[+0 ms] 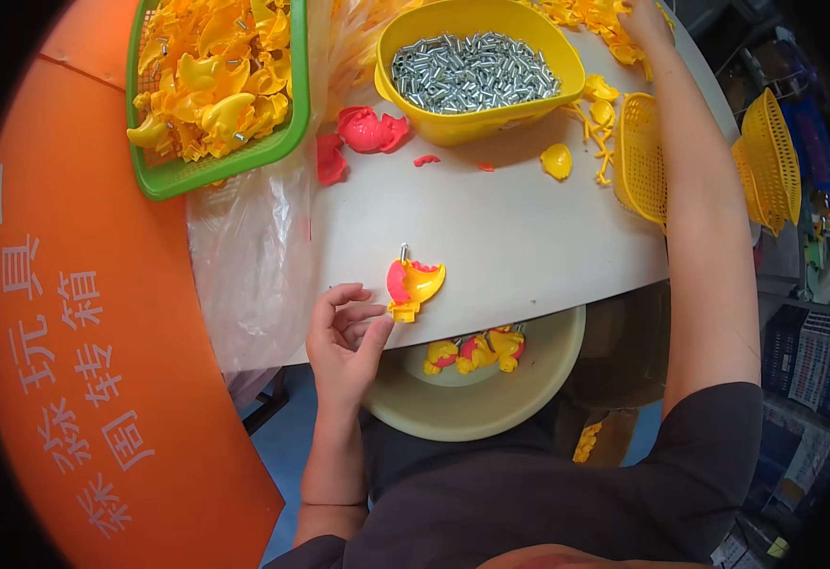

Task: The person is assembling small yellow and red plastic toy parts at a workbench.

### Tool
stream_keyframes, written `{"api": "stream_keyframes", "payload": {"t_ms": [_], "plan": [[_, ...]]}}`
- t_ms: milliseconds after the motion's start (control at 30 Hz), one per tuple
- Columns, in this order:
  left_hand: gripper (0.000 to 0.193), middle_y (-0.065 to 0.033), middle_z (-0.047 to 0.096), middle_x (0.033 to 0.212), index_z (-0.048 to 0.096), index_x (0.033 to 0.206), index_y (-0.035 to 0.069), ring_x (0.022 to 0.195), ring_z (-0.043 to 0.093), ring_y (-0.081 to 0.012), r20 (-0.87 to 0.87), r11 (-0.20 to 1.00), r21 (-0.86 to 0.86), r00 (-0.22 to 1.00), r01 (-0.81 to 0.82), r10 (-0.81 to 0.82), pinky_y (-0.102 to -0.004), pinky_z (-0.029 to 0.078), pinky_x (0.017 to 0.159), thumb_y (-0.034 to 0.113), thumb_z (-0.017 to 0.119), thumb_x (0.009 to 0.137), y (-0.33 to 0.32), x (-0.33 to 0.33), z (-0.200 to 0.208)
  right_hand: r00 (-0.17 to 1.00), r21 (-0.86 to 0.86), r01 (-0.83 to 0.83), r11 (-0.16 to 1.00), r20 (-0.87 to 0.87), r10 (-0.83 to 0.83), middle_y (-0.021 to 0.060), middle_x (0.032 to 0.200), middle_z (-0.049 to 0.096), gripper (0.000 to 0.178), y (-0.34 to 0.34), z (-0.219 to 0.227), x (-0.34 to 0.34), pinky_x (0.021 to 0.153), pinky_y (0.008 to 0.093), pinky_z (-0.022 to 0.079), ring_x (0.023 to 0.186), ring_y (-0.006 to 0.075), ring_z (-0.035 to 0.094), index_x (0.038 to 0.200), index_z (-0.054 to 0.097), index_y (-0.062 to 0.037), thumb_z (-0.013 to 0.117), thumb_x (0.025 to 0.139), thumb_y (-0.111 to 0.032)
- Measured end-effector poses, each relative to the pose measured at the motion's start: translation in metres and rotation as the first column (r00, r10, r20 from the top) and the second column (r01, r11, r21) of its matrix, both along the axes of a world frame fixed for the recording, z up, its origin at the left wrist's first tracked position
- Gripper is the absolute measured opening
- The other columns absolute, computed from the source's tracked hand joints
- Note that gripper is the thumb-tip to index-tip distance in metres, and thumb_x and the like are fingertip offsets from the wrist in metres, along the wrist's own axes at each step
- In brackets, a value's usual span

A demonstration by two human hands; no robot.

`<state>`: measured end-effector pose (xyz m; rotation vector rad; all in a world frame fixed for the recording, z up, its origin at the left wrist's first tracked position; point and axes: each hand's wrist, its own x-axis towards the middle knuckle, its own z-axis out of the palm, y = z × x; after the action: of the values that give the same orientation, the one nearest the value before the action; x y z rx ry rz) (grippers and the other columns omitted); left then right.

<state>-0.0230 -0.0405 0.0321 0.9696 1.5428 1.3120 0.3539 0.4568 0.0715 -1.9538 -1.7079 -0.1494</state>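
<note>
Near the front edge of the white table, my left hand [346, 343] pinches the base of a small yellow and pink plastic toy part [421, 282] between thumb and fingers. A metal pin [403, 252] stands up from the top of that part. My right arm stretches far forward, and my right hand [644, 23] is at a pile of yellow plastic pieces [590, 17] at the far right. Its fingertips are partly cut off by the upper edge, so what they grip is unclear.
A yellow tub [391, 90] of metal pins stands at the back, beside pink shells [369, 130]. A green-rimmed basket [298, 95] of yellow parts is at left. Below the table edge, a beige basin [453, 417] holds several yellow-pink pieces. Yellow baskets [638, 156] flank my right arm.
</note>
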Motion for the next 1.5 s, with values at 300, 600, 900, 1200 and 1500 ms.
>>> {"api": "stream_keyframes", "payload": {"t_ms": [300,600,900,1200,1500], "plan": [[0.071,-0.0134,0.053,0.115,0.043,0.141,-0.001,0.075,0.059,-0.0146,-0.283,0.941,-0.278,0.92,0.193,-0.273,-0.0267,0.052,0.064,0.024,0.078,0.084,0.042,0.012,0.039,0.9,-0.314,-0.232,0.921,0.291,0.326,0.0209,0.133,0.06,0.074,0.084,-0.06,0.011,0.1,0.0382,0.049,0.119,0.0333,0.06,0.137,0.056,-0.0058,0.079,0.076,-0.039],[0.037,-0.0106,0.056,0.112,0.056,0.124,-0.002,0.081,0.057,-0.0105,-0.124,0.924,-0.231,0.933,0.305,-0.339,-0.0259,0.05,0.065,0.013,0.066,0.092,0.043,0.001,0.023,0.695,-0.125,-0.586,0.8,-0.586,0.417,0.0124,0.114,0.069,0.052,-0.096,0.108,-0.036,0.082,0.0325,0.055,0.1,0.0201,0.066,0.122,0.065,-0.0005,0.08,0.082,-0.03],[0.035,-0.0166,0.061,0.119,0.045,0.124,0.001,0.099,0.068,-0.0266,0.717,0.937,-0.189,0.694,0.292,-0.071,-0.0346,0.061,0.083,0.004,0.059,0.092,0.038,-0.005,0.013,-0.056,0.052,-0.974,0.222,-0.998,-0.014,0.018,0.135,0.054,0.073,-0.303,0.037,-0.082,0.084,0.0411,0.06,0.116,0.0285,0.062,0.144,0.046,-0.0052,0.068,0.088,-0.047],[0.07,-0.0213,0.054,0.133,0.028,0.152,0.002,0.107,0.066,-0.0318,0.736,0.966,-0.08,0.669,0.244,-0.108,-0.0392,0.061,0.086,0.0,0.061,0.09,0.016,-0.014,0.013,0.306,-0.213,-0.937,0.277,-0.114,0.945,0.0124,0.135,0.058,0.057,-0.359,-0.028,-0.11,0.102,0.0426,0.047,0.123,0.0342,0.057,0.127,0.061,-0.0064,0.078,0.072,-0.007],[0.066,-0.0151,0.056,0.13,0.038,0.145,-0.003,0.107,0.065,-0.0221,0.529,0.984,-0.117,0.847,0.136,-0.054,-0.0356,0.059,0.09,-0.004,0.067,0.086,0.013,0.015,0.016,0.874,-0.408,-0.479,0.777,-0.135,0.467,0.021,0.129,0.057,0.058,-0.394,0.005,-0.137,0.096,0.0407,0.049,0.115,0.0332,0.059,0.12,0.062,0.0006,0.082,0.077,-0.031]]}}
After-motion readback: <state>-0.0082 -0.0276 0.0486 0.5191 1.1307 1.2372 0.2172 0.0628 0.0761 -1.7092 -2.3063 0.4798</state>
